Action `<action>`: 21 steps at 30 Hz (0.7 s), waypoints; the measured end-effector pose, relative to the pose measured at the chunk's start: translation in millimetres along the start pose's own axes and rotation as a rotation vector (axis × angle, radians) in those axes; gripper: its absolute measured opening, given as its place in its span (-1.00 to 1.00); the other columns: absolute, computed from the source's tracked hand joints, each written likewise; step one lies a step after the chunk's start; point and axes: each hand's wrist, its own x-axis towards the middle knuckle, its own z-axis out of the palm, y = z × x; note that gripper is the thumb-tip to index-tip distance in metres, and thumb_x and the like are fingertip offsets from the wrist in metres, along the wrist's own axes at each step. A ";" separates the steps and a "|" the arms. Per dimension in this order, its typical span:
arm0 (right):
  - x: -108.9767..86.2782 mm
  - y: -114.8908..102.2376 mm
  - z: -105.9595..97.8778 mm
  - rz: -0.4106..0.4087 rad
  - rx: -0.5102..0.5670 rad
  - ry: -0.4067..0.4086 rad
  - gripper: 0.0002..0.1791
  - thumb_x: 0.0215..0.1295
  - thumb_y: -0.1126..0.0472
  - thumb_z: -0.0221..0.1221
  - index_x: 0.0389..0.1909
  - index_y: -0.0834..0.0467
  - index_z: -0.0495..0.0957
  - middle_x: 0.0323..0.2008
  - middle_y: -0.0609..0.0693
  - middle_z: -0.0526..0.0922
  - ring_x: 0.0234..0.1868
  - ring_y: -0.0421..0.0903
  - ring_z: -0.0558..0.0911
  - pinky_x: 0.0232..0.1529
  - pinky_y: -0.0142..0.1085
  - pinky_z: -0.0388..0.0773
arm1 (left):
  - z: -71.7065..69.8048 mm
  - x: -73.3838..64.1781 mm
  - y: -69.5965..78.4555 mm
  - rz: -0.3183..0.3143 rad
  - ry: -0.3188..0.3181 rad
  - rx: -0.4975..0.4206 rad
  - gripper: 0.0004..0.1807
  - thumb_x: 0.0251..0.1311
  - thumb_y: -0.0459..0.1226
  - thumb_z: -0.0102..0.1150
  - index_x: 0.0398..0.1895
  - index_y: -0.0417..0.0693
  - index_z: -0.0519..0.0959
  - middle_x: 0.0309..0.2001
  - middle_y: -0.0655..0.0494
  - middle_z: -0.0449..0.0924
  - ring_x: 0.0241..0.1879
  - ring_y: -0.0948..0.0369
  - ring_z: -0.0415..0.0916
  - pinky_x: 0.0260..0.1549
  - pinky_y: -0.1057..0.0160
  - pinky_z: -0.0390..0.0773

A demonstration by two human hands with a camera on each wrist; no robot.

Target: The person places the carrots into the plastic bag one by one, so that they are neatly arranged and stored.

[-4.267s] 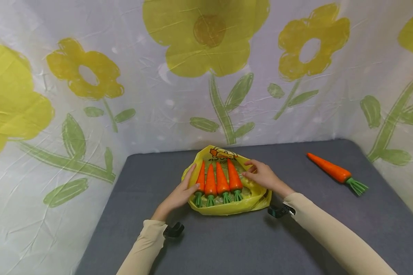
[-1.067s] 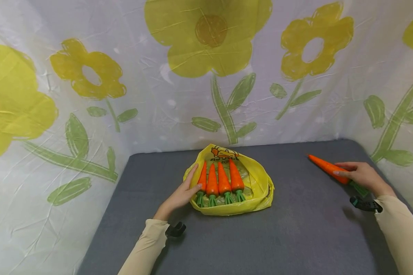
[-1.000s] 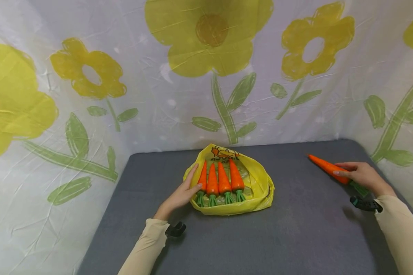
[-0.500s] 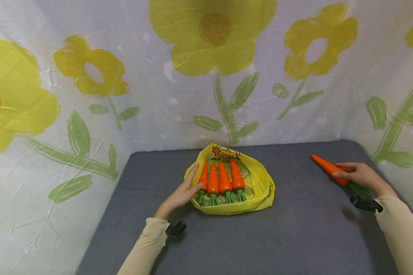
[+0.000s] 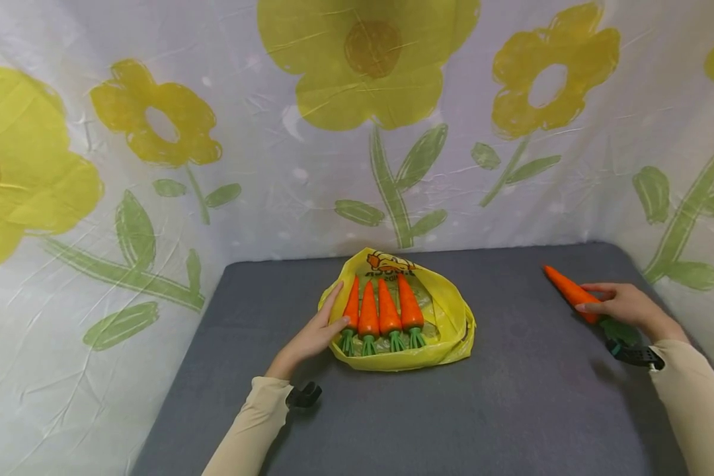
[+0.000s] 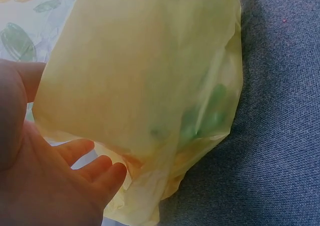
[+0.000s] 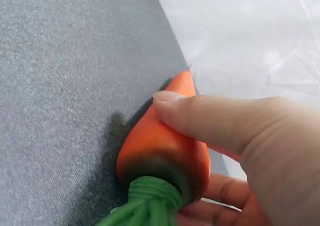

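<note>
At the left side of an upright-mouthed yellow plastic bag (image 5: 457,314), my left hand (image 5: 309,338) grips the bag's wall, thumb inside and other fingers outside. In the left wrist view the thin yellow film of the bag (image 6: 135,60) passes between them. Several orange carrots (image 5: 388,311) with green tops lie side by side in the bag, tips pointing away. Far to the right, my right hand (image 5: 629,309) holds another carrot (image 5: 565,284) by its thick part. The right wrist view has my thumb across this carrot (image 7: 160,143), fingers on its far side.
A dark grey table (image 5: 500,410) carries everything. Behind it and along the sides hangs a white curtain (image 5: 274,198) printed with yellow flowers. A dark wrist device (image 5: 305,395) is on the left wrist, another one (image 5: 633,354) on the right.
From the bag's right side my right hand has gone to the lone carrot and taken hold of it. Lately the carrot has turned slightly, its tip shifting right. My left hand has stayed.
</note>
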 end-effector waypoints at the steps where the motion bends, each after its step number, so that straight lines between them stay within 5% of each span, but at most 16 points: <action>1: 0.1 -0.4 0.1 -0.005 -0.002 0.003 -0.17 0.29 -0.09 0.26 0.34 0.44 0.31 0.01 0.55 0.57 -0.14 0.13 0.64 -0.27 -0.27 0.49 | 0.2 0.0 -0.2 0.000 0.002 0.000 -0.18 0.52 -0.24 -0.11 0.62 0.14 -0.36 0.63 0.01 -0.42 0.61 -0.07 -0.38 0.50 -0.26 -0.15; 12: -3.6 -17.6 6.5 0.004 0.050 0.034 -0.17 0.31 -0.12 0.24 0.37 0.40 0.30 0.07 0.54 0.55 -0.09 0.16 0.64 -0.24 -0.30 0.46 | 1.7 0.0 -2.7 0.004 0.025 0.000 -0.18 0.51 -0.23 -0.08 0.61 0.27 -0.30 0.64 0.12 -0.35 0.62 0.00 -0.32 0.51 -0.22 -0.11; 18: -7.2 -49.0 7.1 0.023 0.205 0.027 -0.15 0.35 -0.16 0.19 0.46 0.31 0.21 0.13 0.45 0.57 -0.27 -0.34 0.61 -0.25 -0.38 0.53 | 1.3 0.7 -2.6 0.013 0.033 0.001 -0.18 0.51 -0.23 -0.06 0.61 0.30 -0.29 0.64 0.18 -0.33 0.62 0.03 -0.31 0.52 -0.21 -0.11; 21: -8.4 -63.7 10.9 0.031 0.277 0.026 -0.15 0.36 -0.15 0.19 0.47 0.29 0.20 0.13 0.43 0.57 -0.31 -0.39 0.61 -0.26 -0.38 0.56 | 1.5 0.8 -1.8 0.010 0.028 -0.003 -0.19 0.51 -0.22 -0.07 0.62 0.25 -0.30 0.64 0.12 -0.35 0.62 -0.01 -0.32 0.51 -0.23 -0.12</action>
